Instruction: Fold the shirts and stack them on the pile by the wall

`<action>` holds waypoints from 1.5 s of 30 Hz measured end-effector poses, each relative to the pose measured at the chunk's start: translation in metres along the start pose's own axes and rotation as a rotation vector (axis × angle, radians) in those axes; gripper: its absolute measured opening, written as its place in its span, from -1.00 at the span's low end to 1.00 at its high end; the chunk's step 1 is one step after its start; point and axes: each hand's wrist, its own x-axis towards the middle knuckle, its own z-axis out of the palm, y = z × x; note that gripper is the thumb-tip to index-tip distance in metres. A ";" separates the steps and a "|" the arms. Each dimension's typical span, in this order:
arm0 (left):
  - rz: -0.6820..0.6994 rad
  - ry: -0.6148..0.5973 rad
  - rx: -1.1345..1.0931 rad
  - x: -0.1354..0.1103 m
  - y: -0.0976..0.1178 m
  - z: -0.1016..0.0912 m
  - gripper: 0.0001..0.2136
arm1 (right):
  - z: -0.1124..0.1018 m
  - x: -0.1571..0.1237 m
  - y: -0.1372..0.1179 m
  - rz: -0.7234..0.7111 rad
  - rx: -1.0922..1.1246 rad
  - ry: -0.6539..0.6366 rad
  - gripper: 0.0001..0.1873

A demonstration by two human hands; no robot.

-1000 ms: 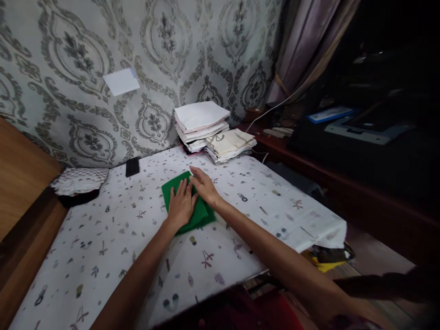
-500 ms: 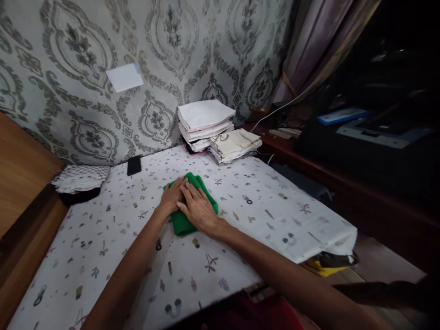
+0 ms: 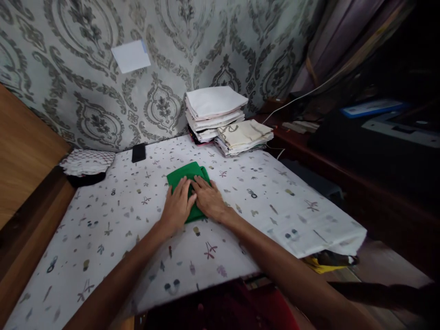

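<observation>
A folded green cloth [image 3: 184, 172] lies on the white patterned sheet [image 3: 137, 229] that covers the table. My left hand [image 3: 177, 201] rests flat on the cloth's left side with its fingers stretched out. On the right side of the cloth lies my right hand [image 3: 209, 199], palm down, its fingers extended. The fingertips of both hands nearly meet over the cloth's middle. Parts of the green cloth are hidden beneath the hands.
Against the wall stand a tall stack of folded white cloths [image 3: 216, 103] and a lower stack of folded cream cloths [image 3: 245, 134]. A black phone [image 3: 139, 152] lies near the back edge. At the left sits a folded patterned cloth pile [image 3: 87, 162].
My hands have moved apart from their overlapping position and now lie side by side, nearer the front of the cloth. The green cloth looks slightly turned. The camera view has shifted.
</observation>
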 end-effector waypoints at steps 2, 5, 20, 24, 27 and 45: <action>0.022 0.016 0.014 -0.029 0.007 -0.002 -0.52 | -0.002 0.000 0.001 0.003 -0.006 -0.009 -0.50; 0.046 -0.013 0.077 -0.056 0.014 -0.009 -0.73 | -0.005 0.000 -0.001 0.006 -0.032 -0.019 -0.52; -0.825 -0.012 -1.223 -0.052 -0.001 -0.030 -0.39 | -0.051 0.100 0.010 -0.031 -0.126 -0.170 -0.31; -0.931 -0.175 -1.262 -0.039 0.000 -0.030 -0.43 | -0.051 0.139 0.028 -0.004 -0.003 -0.294 -0.38; -0.919 -0.288 -1.331 -0.038 -0.004 -0.028 -0.53 | -0.049 0.149 0.040 0.027 0.111 -0.351 -0.50; -0.905 0.020 -1.711 0.030 0.028 -0.015 -0.48 | -0.121 0.040 0.118 0.333 1.083 -0.172 -0.53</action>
